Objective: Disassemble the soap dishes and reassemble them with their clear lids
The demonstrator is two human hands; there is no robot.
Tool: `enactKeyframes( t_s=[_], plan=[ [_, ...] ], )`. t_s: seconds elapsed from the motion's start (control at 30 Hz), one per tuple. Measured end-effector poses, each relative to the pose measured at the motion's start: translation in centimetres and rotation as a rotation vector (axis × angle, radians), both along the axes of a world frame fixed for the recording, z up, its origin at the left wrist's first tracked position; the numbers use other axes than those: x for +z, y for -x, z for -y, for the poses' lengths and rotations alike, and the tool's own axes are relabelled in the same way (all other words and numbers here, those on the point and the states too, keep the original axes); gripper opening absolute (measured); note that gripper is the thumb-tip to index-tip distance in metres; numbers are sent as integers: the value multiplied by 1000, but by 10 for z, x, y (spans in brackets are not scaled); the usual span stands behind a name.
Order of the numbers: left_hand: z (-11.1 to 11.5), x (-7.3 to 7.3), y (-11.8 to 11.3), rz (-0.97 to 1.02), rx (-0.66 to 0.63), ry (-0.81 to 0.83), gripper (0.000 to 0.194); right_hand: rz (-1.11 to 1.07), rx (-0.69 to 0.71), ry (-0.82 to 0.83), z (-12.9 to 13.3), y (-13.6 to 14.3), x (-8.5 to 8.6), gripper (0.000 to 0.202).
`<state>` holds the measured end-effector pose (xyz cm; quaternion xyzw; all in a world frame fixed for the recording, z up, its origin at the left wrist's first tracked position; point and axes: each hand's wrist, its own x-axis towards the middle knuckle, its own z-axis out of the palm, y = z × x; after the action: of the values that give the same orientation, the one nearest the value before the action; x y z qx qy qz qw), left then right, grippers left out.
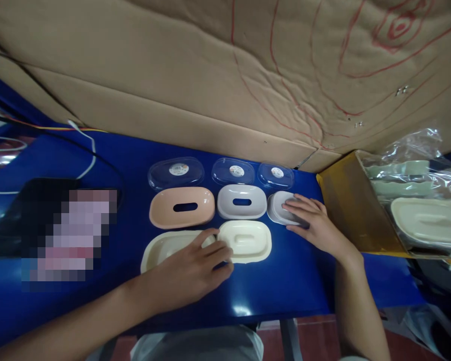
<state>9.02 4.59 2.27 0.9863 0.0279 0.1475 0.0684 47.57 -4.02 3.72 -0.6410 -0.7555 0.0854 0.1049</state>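
On the blue table, my left hand (199, 265) reaches over a cream dish (160, 245) at the near left, its fingers apart at the left edge of a cream oval piece (250, 240). My right hand (311, 218) lies with spread fingers on a pale grey oval piece (280, 203), covering its right part. A peach oval piece (161, 208) and a light grey one (242, 193), both with a central slot, sit in the middle row. Behind them are clear lids (160, 173), (223, 170), (266, 175) with round stickers.
At the right stands a cardboard box (346, 200) holding green pieces (402, 188) in plastic and a cream lid (428, 220). A blurred-out device (78, 225) lies left, near a white cable (94, 150). Cardboard (173, 75) lines the back.
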Motion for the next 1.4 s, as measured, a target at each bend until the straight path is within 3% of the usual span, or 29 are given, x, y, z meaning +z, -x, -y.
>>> enactKeyframes(
  t_s=[0.13,0.27,0.47,0.7,0.93,1.03,1.2,1.4],
  plan=[
    [0,1,0,10,-2,-2,10,-75,6,137,21,-7,21,36],
    [0,1,-1,8,-11,1,10,-112,-12,196,33,-11,34,42],
    [0,0,-1,6,-11,-5,9,-57,13,174,31,5,26,59],
    [-1,3,-1,-34,-17,-5,9,-27,24,47,12,23,9,49],
    [-1,2,1,-62,-19,0,11,-66,103,72,20,24,27,45],
    [-1,1,1,-61,-7,-5,11,-69,101,6,22,21,33,44],
    [-1,-1,1,-54,-11,-12,11,35,-10,-205,4,15,20,42],
    [0,-2,1,-42,-22,-26,8,58,-37,-261,-15,12,-4,42]
  ],
)
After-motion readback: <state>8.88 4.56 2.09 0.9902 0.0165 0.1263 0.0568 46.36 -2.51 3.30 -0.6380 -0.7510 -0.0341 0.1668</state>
